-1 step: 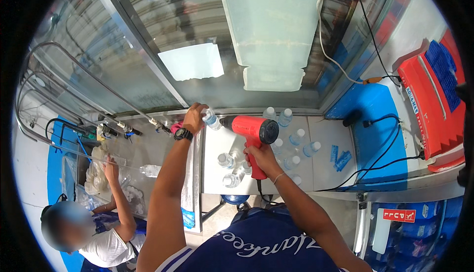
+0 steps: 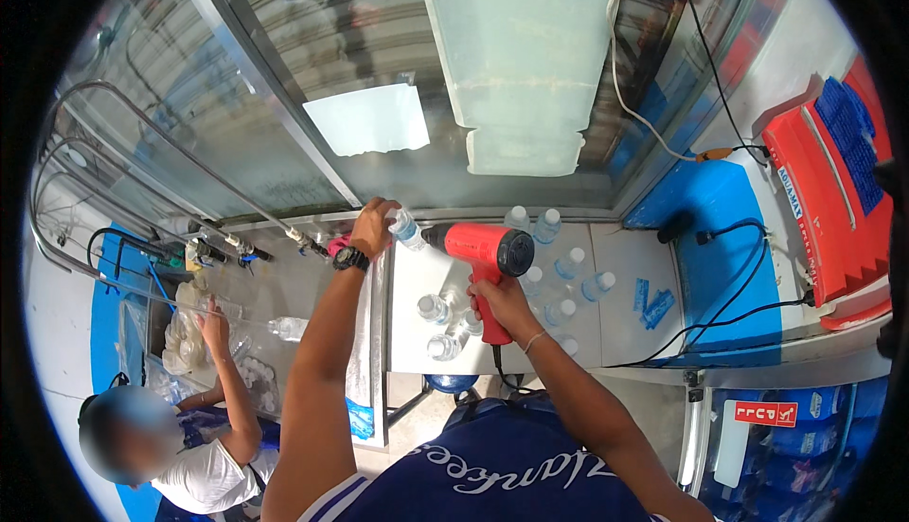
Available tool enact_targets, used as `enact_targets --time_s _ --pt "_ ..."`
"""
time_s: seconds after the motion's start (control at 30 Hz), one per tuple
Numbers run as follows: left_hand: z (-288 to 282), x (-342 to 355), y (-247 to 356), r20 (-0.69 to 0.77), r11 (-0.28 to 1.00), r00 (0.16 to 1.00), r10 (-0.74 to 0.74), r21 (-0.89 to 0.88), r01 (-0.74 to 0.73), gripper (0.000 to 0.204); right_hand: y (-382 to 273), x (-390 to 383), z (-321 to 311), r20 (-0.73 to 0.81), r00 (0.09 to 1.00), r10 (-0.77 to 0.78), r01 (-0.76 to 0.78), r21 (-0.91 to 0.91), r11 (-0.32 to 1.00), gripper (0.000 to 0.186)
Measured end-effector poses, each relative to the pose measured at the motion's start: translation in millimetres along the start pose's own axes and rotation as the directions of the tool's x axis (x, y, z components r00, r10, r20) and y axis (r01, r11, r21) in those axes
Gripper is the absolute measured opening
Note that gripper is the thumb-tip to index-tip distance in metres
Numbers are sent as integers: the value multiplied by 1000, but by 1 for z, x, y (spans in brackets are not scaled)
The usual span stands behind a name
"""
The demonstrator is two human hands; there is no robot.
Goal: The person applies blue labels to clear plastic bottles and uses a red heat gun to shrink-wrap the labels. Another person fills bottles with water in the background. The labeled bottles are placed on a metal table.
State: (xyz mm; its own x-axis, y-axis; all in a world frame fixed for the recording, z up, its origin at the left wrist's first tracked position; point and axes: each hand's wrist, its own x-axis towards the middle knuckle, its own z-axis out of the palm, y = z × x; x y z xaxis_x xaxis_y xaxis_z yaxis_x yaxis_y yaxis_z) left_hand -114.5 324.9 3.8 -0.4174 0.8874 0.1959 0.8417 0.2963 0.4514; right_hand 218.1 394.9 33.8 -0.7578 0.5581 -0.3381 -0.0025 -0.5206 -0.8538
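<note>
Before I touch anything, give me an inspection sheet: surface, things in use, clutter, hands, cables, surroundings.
Surface: white tabletop, seamed toward the right.
Things in use: red heat gun, aimed at a clear bottle, contact unclear; other capped bottles stand on the tabletop.
Clutter: blue strips lying right of the bottles.
Hands: left hand holds the clear bottle; right hand grips the heat gun's handle.
Cables: black cord hangs from the heat gun; more black cables at right.
Surroundings: metal pipes and a co-worker's hand at left; red box at right.
</note>
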Motion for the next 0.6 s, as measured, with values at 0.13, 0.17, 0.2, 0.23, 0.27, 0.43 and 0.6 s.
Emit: enact_targets --time_s 0.13,0.17,0.2,0.23,0.27,0.43,0.6 --pt "-6 4 8 -27 998 998 49 -24 -50 33 4 4 -2 -27 999 30 -31 -29 999 22" --pt "-6 11 7 -53 996 996 77 -32 -78 33 1 10 -2 -14 1000 -12 12 -11 1000 22" --pt "-4 12 5 -33 998 998 56 -24 -56 33 0 8 -2 -16 1000 -21 21 0 1000 22" --pt "-2 15 3 -32 998 998 57 -23 -58 32 -1 8 -2 -25 1000 -14 14 6 1000 22" --pt "2 16 0 -28 998 998 57 -17 -58 32 -2 6 -2 -13 999 -33 33 8 999 23" --pt "25 24 -22 -108 997 994 22 78 -14 40 -7 -15 -8 1 1000 0 0 -8 1000 28" --pt "30 30 -39 -96 984 986 -136 105 146 36 -11 -54 -19 0 999 36 -36 -68 997 30"
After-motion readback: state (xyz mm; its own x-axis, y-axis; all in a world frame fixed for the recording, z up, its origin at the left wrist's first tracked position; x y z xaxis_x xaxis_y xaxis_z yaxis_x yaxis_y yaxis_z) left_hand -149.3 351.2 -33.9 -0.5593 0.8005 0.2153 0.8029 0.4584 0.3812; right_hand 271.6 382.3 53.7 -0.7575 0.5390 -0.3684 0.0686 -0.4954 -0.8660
